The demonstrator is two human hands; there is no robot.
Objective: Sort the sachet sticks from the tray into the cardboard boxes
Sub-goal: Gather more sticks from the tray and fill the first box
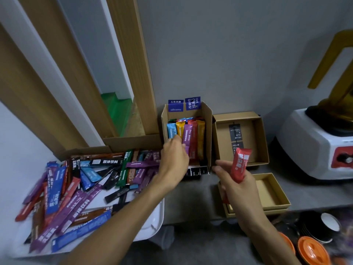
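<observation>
Okay so, closest to the camera at the bottom right are a couple of orange lids (311, 251) and a black cup (324, 224), both kinda blurry. Near left is the white tray (152, 226) with a big messy pile of sachet sticks (76, 190) lying every which way on it: purple, blue, red, brown, black, one green.

The right hand (236, 185) is up over the grey counter (196, 192), thumb and fingers pinching a red stick (241, 162) around its lower half. The stick points up and leans a bit right. It's above the near-left part of a small box (275, 194), shallow and open, sitting right of the tray.

The left hand (174, 155) reaches farther in, past the tray's far right corner, to the open front of the tall box (207, 131). The back of the hand faces the camera and the fingers curl away, right up against the upright sticks (193, 134) in there. I honestly can't tell if it's gripping one. Those sticks stand packed together: blue, yellow, purple, red, orange.

Just right of the tall box is a flat box (264, 142), open, with a black label strip on its floor. Far right there's a white blender base (313, 148) with an amber jar on top, and a grey wall (229, 54) behind everything.
</observation>
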